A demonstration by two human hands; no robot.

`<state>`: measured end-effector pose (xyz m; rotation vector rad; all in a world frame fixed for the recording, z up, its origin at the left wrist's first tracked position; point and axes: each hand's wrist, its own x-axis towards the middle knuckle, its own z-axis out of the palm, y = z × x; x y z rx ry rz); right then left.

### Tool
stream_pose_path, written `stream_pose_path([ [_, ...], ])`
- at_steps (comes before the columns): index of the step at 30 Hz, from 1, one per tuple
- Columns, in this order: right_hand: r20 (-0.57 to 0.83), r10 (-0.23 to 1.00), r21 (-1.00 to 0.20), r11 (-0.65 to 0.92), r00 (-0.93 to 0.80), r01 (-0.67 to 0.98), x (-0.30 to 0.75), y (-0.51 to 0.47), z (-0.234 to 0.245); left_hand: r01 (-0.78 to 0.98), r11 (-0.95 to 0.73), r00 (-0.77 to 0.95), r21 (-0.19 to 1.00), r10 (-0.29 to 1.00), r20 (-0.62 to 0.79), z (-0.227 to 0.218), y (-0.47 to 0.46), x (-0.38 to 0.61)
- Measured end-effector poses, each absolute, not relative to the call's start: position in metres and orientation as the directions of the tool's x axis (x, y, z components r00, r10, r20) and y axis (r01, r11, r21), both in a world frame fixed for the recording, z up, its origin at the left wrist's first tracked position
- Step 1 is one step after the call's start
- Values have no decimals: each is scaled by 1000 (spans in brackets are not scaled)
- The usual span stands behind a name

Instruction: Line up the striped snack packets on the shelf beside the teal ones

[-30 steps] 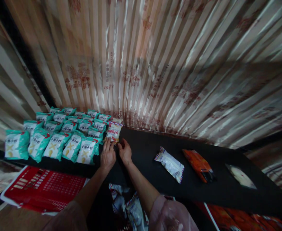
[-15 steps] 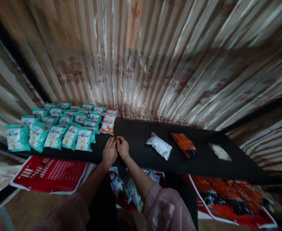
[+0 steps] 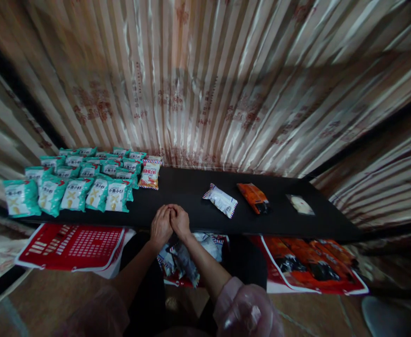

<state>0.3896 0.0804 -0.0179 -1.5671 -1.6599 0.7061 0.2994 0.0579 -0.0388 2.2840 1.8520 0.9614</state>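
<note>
My left hand (image 3: pixel 161 227) and my right hand (image 3: pixel 180 222) rest side by side at the front edge of the black table (image 3: pixel 187 187). Their fingertips meet, with the fingers curled and drawn together. I see nothing held in either; the palms face down and are hidden. Beyond them stands an orange-and-white snack bag (image 3: pixel 150 174) with a striped top edge. Left of it are rows of teal-and-white snack bags (image 3: pixel 75 193). A silvery-white snack bag (image 3: pixel 222 201) lies flat to the right of my hands.
Farther right lie an orange-and-black packet (image 3: pixel 253 197) and a small clear packet (image 3: pixel 300 205). Below the table are a red basket (image 3: pixel 75 250) at left, silvery packets (image 3: pixel 186 260) between my knees, and a basket of orange packets (image 3: pixel 309 264). A striped curtain (image 3: pixel 191 93) hangs behind.
My hands have drawn back slightly toward the table's front edge and closed together, fingers more curled. The view has shifted, so the table items appear farther left and slightly higher.
</note>
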Motion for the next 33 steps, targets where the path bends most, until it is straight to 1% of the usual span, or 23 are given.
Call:
stream_pose_path([
  [6, 226, 973, -805, 162, 43, 571, 421, 42, -24, 815, -398, 158, 421, 852, 500, -46, 28, 325],
  [9, 242, 968, -815, 166, 66, 555, 440, 21, -28, 786, -437, 184, 438, 841, 509, -48, 8, 340],
  [12, 233, 964, -814, 120, 131, 568, 462, 2, -38, 759, -471, 250, 450, 848, 467, -48, -14, 354],
  [14, 217, 948, -808, 41, 231, 587, 477, -9, -47, 750, -467, 290, 468, 868, 402, -48, -29, 362],
  [16, 226, 918, -783, -28, 325, 622, 493, -18, -57, 758, -400, 271, 515, 912, 310, -49, -41, 368],
  [19, 193, 900, -740, -128, 390, 660, 510, -27, -71, 789, -144, 118, 598, 990, 82, -50, -51, 371],
  [21, 138, 895, -723, -201, 424, 661, 517, -30, -79, 780, 18, 47, 625, 995, -87, -49, -53, 371],
  [23, 79, 884, -706, -277, 461, 652, 519, -31, -87, 756, 114, 28, 644, 978, -205, -49, -52, 371],
  [25, 52, 877, -686, -317, 478, 655, 519, -32, -93, 714, 184, 16, 675, 960, -278, -48, -50, 370],
  [28, 54, 886, -651, -319, 461, 689, 517, -32, -98, 641, 271, 6, 718, 934, -358, -50, -46, 371],
  [31, 35, 894, -634, -325, 446, 702, 515, -32, -100, 590, 310, 5, 745, 922, -388, -56, -44, 374],
  [33, 21, 893, -645, -331, 449, 688, 515, -31, -100, 553, 335, -3, 763, 917, -400, -61, -43, 377],
])
